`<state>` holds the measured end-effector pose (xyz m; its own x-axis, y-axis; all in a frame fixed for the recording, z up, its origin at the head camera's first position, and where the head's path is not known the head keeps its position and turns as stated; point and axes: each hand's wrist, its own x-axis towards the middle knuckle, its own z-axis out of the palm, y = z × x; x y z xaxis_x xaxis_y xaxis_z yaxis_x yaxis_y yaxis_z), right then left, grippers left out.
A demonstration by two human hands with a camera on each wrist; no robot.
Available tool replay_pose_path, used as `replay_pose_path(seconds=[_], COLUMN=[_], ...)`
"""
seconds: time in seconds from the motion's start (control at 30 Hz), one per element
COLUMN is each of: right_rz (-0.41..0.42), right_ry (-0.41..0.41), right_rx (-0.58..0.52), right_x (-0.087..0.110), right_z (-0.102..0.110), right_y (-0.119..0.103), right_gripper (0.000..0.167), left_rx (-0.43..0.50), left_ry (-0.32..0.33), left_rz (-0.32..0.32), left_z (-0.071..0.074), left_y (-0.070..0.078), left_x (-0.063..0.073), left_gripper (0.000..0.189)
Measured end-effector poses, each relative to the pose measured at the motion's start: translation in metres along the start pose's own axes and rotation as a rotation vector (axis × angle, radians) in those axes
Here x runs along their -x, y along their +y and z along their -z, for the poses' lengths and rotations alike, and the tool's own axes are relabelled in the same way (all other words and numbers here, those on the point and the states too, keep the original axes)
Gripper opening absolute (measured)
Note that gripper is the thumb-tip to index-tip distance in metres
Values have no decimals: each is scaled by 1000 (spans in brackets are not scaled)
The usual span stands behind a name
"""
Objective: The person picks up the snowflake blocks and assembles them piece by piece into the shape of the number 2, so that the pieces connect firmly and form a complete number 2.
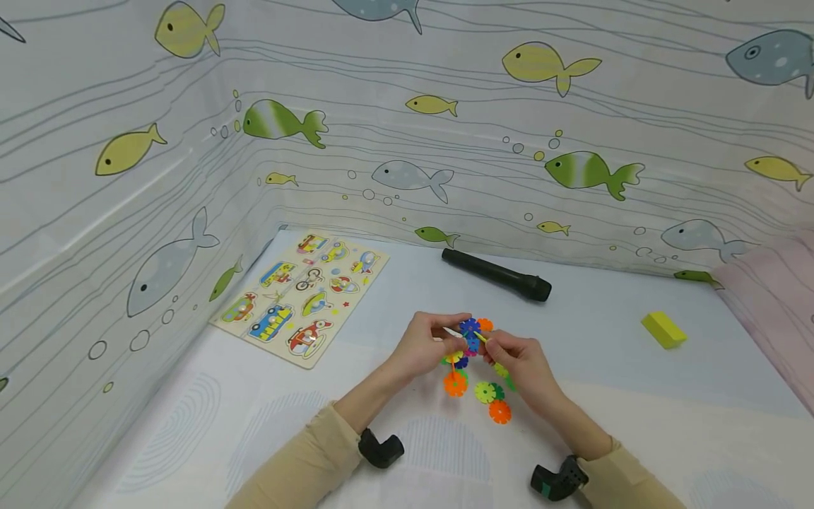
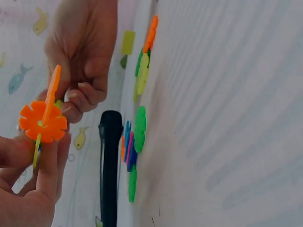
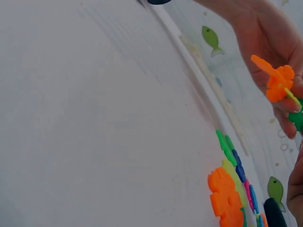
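Observation:
Above the white table, both hands hold a small cluster of snowflake-shaped plastic discs, blue, orange and yellow. My left hand pinches it from the left and my right hand pinches it from the right. In the left wrist view the left hand grips an orange disc with a second orange disc slotted upright into it, and the right hand is close above. The right wrist view shows the same orange discs. Several loose discs lie on the table below the hands.
A wooden vehicle puzzle board lies at the back left. A black cylinder lies behind the hands and a yellow block at the right. Fish-patterned curtain walls enclose the table. A pink cloth borders the right edge.

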<state>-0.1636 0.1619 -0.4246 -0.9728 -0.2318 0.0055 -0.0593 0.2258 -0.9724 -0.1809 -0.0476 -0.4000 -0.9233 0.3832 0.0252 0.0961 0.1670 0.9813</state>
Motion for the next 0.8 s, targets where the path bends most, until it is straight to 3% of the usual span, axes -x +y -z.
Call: replay_pose_path(seconds=[0.23, 0.4, 0.57, 0.8], right_rz=[-33, -48, -25, 25], right_ry=[-12, 62, 78, 65], right_rx=[50, 60, 17, 26], right_x=[0, -3, -4, -3], right_z=[1, 5, 8, 10], right_y=[-3, -2, -1, 2], right_gripper=[32, 37, 35, 29], left_rx=[-10, 6, 51, 65], left_ry=[-36, -17, 7, -45], left_rz=[35, 77, 88, 113], left_z=[3, 2, 1, -1], left_y=[0, 1, 2, 1], left_x=[-1, -2, -3, -2], left_gripper=[40, 42, 43, 46])
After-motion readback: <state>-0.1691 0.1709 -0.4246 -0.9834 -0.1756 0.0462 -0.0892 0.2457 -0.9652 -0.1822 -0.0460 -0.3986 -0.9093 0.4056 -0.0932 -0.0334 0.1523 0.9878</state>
